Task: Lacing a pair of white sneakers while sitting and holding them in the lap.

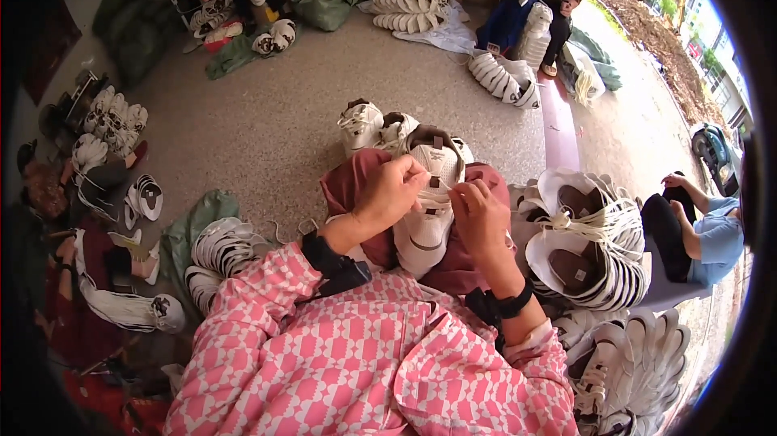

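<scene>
A white sneaker (423,240) rests on my lap between my thighs, its toe toward me and its brown-lined opening away. My left hand (391,191) is at the left side of its lacing, thumb and fingers pinched on a pale shoelace (442,183). On the other side, my right hand (481,213) is closed too, its fingertips on the same lace, which runs between the hands over the tongue. Just past my knees stand several more white sneakers (361,123) with brown linings, partly hidden by the one I hold.
To my right, bundles of shoe uppers (575,250) are stacked, with a fan of white shoe parts (647,363) below. More uppers (227,246) lie left by a green sack (190,225). A person in blue (716,233) sits at right; others work at the back.
</scene>
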`<state>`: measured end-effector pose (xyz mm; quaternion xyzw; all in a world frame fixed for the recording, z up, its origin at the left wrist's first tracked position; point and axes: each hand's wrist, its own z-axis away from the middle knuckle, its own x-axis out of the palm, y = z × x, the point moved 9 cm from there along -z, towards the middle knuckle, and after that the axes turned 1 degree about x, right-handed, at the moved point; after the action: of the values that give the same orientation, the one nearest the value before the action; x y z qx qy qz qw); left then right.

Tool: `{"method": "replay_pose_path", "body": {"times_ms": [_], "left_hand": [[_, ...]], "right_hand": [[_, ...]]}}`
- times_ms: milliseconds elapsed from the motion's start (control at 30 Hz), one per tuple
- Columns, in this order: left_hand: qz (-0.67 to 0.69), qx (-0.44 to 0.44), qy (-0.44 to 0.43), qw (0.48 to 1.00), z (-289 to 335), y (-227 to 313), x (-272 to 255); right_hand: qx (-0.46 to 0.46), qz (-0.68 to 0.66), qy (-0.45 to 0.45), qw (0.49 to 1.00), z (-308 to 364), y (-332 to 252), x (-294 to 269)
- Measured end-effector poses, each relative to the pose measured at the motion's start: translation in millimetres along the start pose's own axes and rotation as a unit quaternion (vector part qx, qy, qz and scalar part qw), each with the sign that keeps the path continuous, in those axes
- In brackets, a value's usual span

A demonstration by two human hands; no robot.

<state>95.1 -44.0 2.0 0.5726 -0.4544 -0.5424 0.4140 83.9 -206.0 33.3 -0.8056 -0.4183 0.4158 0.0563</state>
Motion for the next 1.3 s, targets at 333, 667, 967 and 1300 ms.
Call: {"method": "replay_pose_path", "body": {"times_ms": [333,667,967,1300], "left_hand": [[0.169,-0.072,-0.013,0.983,3,-14,8],[0.186,-0.084,-0.025,0.979,1,-15,5],[-0.247,0.207,0.068,0.944,1,39,-13],[-0.229,0.177,0.041,0.956,-2,21,-6]], "right_hand": [[0.003,0.044,-0.053,0.998,4,3,20],[0.082,-0.218,-0.133,0.963,-3,25,31],[-0.028,-0.263,-0.136,0.955,-21,20,32],[0.046,-0.104,-0.133,0.985,-18,0,13]]}}
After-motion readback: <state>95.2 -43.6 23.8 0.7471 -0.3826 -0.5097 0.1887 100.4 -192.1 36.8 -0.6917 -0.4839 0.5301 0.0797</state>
